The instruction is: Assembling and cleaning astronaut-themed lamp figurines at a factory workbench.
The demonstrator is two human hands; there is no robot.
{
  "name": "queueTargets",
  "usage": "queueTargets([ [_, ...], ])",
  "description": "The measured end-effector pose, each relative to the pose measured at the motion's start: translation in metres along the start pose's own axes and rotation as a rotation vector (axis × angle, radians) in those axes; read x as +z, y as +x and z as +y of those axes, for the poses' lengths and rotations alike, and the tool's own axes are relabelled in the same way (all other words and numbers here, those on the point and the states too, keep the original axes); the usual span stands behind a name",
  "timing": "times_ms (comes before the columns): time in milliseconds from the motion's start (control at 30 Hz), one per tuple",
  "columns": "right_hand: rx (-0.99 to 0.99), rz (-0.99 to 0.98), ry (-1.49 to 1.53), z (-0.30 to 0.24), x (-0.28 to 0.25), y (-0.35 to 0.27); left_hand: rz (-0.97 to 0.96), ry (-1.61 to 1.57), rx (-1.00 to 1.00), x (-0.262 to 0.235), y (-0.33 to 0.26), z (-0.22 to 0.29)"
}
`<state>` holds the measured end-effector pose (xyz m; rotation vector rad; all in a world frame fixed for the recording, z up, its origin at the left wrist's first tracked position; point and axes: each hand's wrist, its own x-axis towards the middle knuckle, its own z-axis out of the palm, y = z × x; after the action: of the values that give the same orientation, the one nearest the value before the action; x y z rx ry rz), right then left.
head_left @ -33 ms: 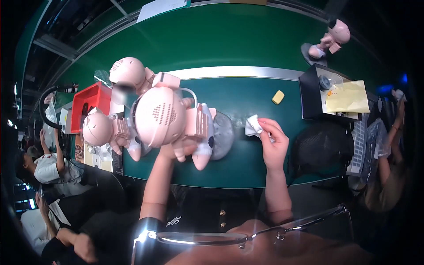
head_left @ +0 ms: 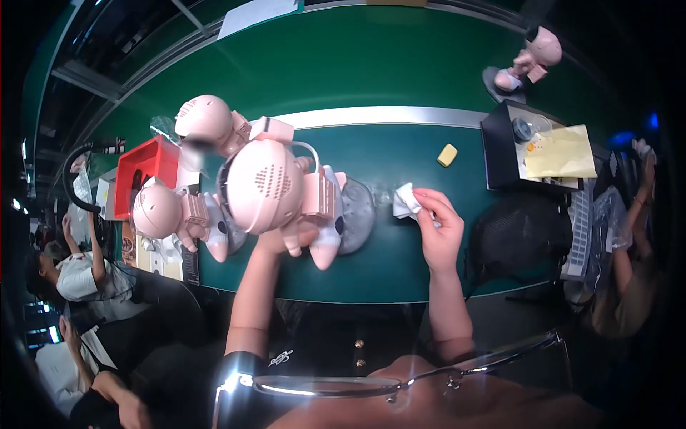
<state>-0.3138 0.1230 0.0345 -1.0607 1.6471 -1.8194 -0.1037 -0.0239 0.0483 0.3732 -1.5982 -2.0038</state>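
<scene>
A large pale-pink astronaut figurine (head_left: 266, 187) with a round helmet and a backpack lies tilted at the middle left, on a grey textured disc base (head_left: 359, 214). My left hand (head_left: 280, 240) grips it from below near its arm; most of the fingers are hidden behind the figurine. To the right of the base, my right hand (head_left: 443, 232) pinches a crumpled white cloth or tissue (head_left: 405, 203) between thumb and fingers, apart from the figurine. Two similar pink figurines stand close by: one behind (head_left: 205, 120) and one to the left (head_left: 158, 210).
A yellow block (head_left: 447, 155) lies on the green table (head_left: 400, 272). At right are a black box (head_left: 500, 154) with a yellow paper (head_left: 561, 151) and a black mesh bag (head_left: 518, 236). A red bin (head_left: 163, 171) stands at left. Another figurine (head_left: 543, 46) stands far right; people sit both sides.
The whole view has shifted very slightly. Both hands keep their holds, and the figurine and the white cloth stay almost in place.
</scene>
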Motion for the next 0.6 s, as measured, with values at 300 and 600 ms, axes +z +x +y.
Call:
queueTargets([
  [300, -0.248, -0.231, -0.425, 0.018, 0.06, 0.021, -0.321, 0.939, -0.092, -0.053, 0.012, -0.019],
  [600, -0.357, -0.83, -0.395, 0.022, 0.062, -0.053, -0.294, 0.763, -0.136, -0.043, 0.009, -0.014],
])
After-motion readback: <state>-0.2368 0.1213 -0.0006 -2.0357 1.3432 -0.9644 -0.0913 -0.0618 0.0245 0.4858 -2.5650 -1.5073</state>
